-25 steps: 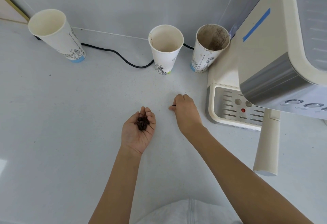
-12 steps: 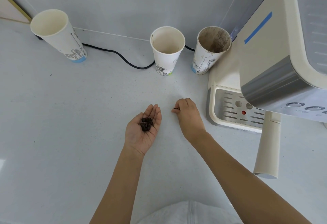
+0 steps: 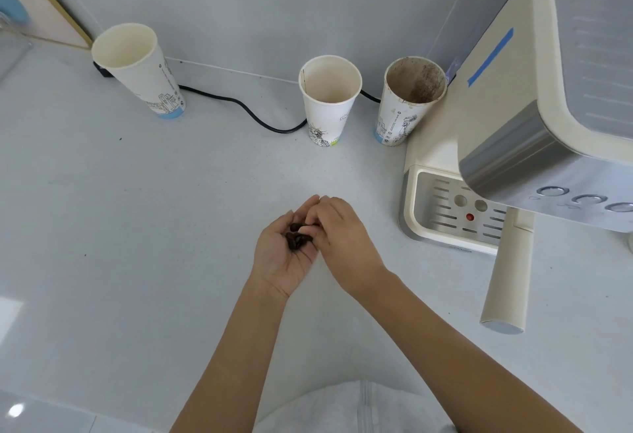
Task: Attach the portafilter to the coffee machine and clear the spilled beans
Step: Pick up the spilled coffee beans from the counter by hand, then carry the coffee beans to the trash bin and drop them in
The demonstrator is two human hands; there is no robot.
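1. Standing at the right, the coffee machine (image 3: 520, 97) has its cream portafilter handle (image 3: 508, 282) already jutting out from under the head, so I judge the attaching done and only the bean clearing left.
2. I see the counter (image 3: 137, 227) free of whole beans near the hands now; a few dark specks remain farther left, too small for me to name.
3. My right hand (image 3: 342, 237) was a moment ago pinching at the counter beside the drip tray (image 3: 452, 210); it has since swung left over the other palm, its fingertips closed together there, so I take it as dropping its pick-up.
4. My left hand (image 3: 284, 258) stays cupped palm-up, fingers loosely curled around the coffee beans (image 3: 297, 236).
5. Next I'd tip that pile into the stained cup (image 3: 407, 100).
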